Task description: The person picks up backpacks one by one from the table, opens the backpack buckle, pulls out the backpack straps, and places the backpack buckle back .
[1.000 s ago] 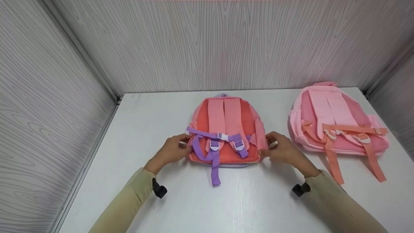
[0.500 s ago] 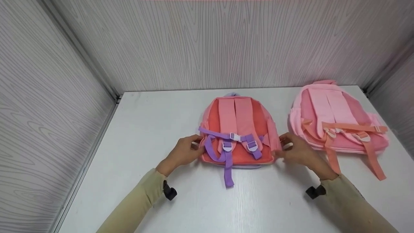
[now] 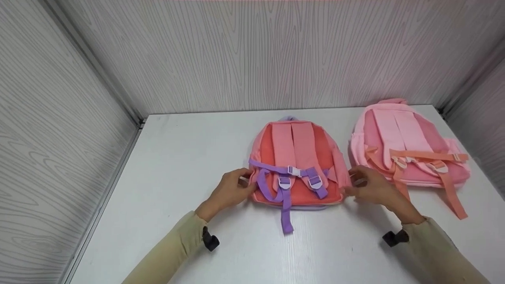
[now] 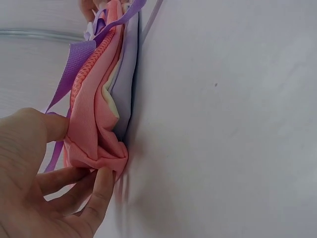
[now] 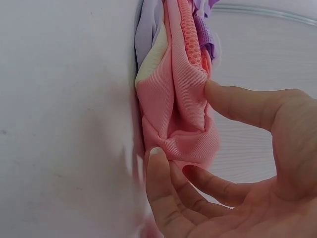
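A small coral-and-pink backpack (image 3: 303, 146) with purple straps lies on the white table, its shoulder straps facing up. Its white chest buckle (image 3: 294, 170) is fastened across them. My left hand (image 3: 232, 187) grips the lower left side, thumb on the upper edge and fingers beneath the side pocket (image 4: 99, 144) in the left wrist view. On the opposite side, my right hand (image 3: 373, 185) holds the lower right corner. There the right wrist view shows the thumb pressing the coral edge and fingertips under the side pocket (image 5: 173, 109). The lilac front panel (image 4: 126, 74) faces the table.
A larger pink backpack (image 3: 406, 142) with orange straps lies strap side up at the right, close beside my right hand. Its loose orange strap ends (image 3: 453, 201) trail toward the front. Wood-grain panels (image 3: 252, 55) enclose the white table (image 3: 177, 150) at the back and sides.
Both hands have slid the coral backpack to the right across the table, closer to the pink one. Their grip on its sides looks the same, and the pink backpack stays in place.
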A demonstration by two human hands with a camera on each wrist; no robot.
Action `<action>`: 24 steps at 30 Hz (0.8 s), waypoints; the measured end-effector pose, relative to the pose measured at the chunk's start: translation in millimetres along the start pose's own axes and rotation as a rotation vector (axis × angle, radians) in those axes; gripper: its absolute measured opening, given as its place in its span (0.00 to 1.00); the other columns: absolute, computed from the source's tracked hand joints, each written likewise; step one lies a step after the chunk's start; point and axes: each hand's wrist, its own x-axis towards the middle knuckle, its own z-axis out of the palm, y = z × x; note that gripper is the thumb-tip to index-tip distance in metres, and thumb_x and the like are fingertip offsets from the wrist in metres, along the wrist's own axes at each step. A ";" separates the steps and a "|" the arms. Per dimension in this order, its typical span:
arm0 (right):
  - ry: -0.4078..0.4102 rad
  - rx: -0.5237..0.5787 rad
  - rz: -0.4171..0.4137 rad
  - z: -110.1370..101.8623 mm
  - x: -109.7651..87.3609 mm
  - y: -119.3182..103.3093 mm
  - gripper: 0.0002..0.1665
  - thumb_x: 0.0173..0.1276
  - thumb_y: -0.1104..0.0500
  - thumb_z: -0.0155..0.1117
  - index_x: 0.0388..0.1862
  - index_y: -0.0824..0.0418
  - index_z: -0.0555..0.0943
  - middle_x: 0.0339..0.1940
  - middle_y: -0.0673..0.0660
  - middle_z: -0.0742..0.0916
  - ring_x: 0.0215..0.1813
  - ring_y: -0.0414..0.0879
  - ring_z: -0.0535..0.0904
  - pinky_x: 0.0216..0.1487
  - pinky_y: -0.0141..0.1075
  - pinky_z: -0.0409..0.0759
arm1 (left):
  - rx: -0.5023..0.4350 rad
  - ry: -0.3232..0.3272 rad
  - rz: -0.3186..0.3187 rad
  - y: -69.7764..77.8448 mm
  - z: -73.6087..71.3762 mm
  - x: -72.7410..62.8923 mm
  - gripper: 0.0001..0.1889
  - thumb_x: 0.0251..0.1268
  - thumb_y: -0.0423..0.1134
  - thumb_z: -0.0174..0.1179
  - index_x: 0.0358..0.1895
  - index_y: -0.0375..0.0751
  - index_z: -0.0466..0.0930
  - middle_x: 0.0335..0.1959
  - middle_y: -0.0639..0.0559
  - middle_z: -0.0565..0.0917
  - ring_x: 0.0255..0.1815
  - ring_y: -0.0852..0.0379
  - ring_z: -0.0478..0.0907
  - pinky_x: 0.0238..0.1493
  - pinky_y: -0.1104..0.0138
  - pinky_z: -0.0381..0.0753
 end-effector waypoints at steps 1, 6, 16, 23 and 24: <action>0.005 -0.007 -0.005 -0.3 -0.6 -0.6 0.47 0.65 0.39 0.79 0.71 0.65 0.73 0.62 0.66 0.84 0.58 0.57 0.81 0.51 0.45 0.88 | -0.007 0.000 0.002 0.2 -0.6 -0.7 0.23 0.73 0.42 0.66 0.66 0.38 0.81 0.60 0.45 0.86 0.52 0.51 0.85 0.57 0.56 0.87; 0.023 -0.031 -0.022 -2.9 -3.6 -8.3 0.47 0.66 0.40 0.79 0.73 0.64 0.73 0.64 0.66 0.83 0.60 0.59 0.81 0.55 0.49 0.88 | -0.016 -0.015 -0.012 3.5 -8.6 -4.4 0.25 0.73 0.45 0.68 0.68 0.37 0.80 0.63 0.44 0.85 0.54 0.51 0.85 0.56 0.56 0.87; 0.110 -0.038 -0.090 -11.5 -4.3 -26.1 0.40 0.72 0.47 0.75 0.72 0.67 0.73 0.63 0.69 0.82 0.64 0.65 0.81 0.60 0.56 0.86 | 0.041 0.081 0.081 16.5 -26.8 -6.0 0.22 0.73 0.35 0.66 0.68 0.38 0.79 0.65 0.40 0.83 0.57 0.44 0.84 0.60 0.50 0.84; 0.177 -0.067 -0.222 -3.4 2.9 -40.6 0.33 0.73 0.52 0.74 0.69 0.67 0.77 0.63 0.67 0.84 0.60 0.63 0.81 0.61 0.57 0.84 | 0.088 0.172 0.199 30.4 -28.0 0.7 0.21 0.73 0.35 0.68 0.66 0.34 0.80 0.62 0.38 0.84 0.58 0.39 0.83 0.60 0.46 0.83; 0.183 -0.064 -0.241 -0.9 4.4 -43.0 0.32 0.73 0.53 0.74 0.69 0.67 0.77 0.63 0.67 0.84 0.60 0.62 0.81 0.61 0.57 0.84 | 0.097 0.177 0.215 33.1 -27.0 1.9 0.21 0.73 0.36 0.68 0.65 0.34 0.80 0.62 0.39 0.85 0.59 0.40 0.83 0.60 0.45 0.83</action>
